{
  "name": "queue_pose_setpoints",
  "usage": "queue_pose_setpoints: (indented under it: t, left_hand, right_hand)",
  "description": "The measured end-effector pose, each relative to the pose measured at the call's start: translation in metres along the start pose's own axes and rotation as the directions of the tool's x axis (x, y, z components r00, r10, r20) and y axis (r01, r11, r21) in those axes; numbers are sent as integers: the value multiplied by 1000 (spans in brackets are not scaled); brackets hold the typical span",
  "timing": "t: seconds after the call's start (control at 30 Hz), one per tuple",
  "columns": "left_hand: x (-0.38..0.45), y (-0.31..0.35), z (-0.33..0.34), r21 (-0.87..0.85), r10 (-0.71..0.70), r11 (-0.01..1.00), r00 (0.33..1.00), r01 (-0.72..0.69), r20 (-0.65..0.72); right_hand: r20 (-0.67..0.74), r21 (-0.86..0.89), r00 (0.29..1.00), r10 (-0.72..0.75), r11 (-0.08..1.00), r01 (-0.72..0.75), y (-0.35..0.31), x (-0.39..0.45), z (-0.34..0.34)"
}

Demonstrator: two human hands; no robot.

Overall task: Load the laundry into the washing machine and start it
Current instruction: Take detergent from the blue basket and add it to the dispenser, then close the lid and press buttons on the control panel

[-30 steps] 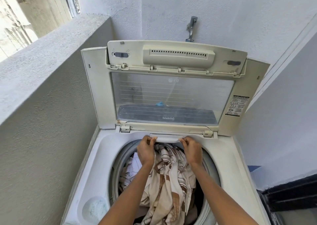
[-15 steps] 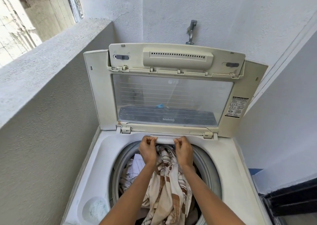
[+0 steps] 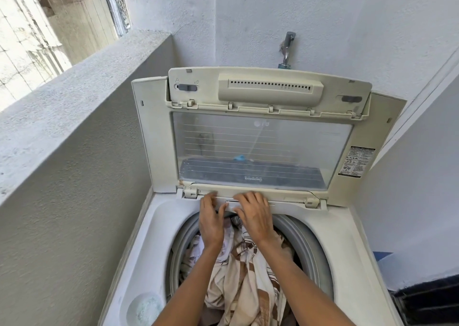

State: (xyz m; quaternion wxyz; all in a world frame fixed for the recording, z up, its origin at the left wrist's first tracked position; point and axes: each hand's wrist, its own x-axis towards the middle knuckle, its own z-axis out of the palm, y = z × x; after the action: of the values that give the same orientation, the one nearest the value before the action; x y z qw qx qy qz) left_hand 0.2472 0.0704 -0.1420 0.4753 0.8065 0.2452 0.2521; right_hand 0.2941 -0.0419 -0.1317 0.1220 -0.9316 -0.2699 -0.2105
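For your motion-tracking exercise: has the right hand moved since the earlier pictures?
Yes. The right hand has shifted left along the small white drawer at the tub's back rim, closing towards the left hand.

You cannot see the washing machine [image 3: 352,263] front — the frame's bottom edge cuts it off. Your forearms cover much of the laundry [image 3: 238,276], and the lid's warning label [image 3: 356,161] is too small to read.

The washing machine [image 3: 139,246] is cream-white with a grey drum rim [image 3: 308,241]. The laundry [image 3: 238,276] is white with brown checks. The walls [image 3: 74,201] are pale grey.
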Motion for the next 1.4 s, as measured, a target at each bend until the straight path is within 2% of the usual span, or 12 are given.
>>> queue_pose_setpoints:
  t: [0.13,0.5,0.63,0.77,0.93,1.0,1.07,1.13,1.2,1.3,1.33,1.4]
  left_hand:
    - [6,-5,0,125,56,990,998,-60,35]
    - [7,-9,4,173,95,980,995,-99,29]
    - [9,-6,0,211,93,972,994,-102,54]
    - [15,37,-14,74,220,973,976,-220,7]
    - [57,163,-39,-52,418,905,905,-422,-77]
    - [74,217,-53,-77,534,834,835,-546,-131]
    - [90,256,-63,40,647,757,741,-652,-178]
    - [106,283,-68,209,706,708,680,-675,-196]
    - [123,297,-68,319,684,711,722,-627,-104]
    - [138,307,-63,418,496,760,860,-498,122]
    - [139,309,-63,453,445,759,880,-468,163]
    - [136,304,-62,501,442,727,878,-470,182]
  right_hand:
    - [-58,-7,996,71,997,-72,-8,11,1]
    - [-87,-59,993,79,995,-85,-12,9,11]
    - [-49,55,997,66,996,-64,-12,6,-2]
    - [-195,305,961,196,943,-130,-13,23,-46]
    - [-435,331,889,145,944,8,-6,105,-138]
    - [-548,285,830,107,956,65,-2,140,-182]
    - [-592,191,803,70,980,55,0,168,-215]
    - [-598,106,799,64,994,0,2,192,-236]
    - [-515,55,852,93,996,-76,5,212,-249]
    - [-126,52,973,193,981,-188,12,223,-255]
    - [-8,33,977,215,976,-215,14,222,-256]
    - [66,-26,978,197,980,-195,18,214,-252]
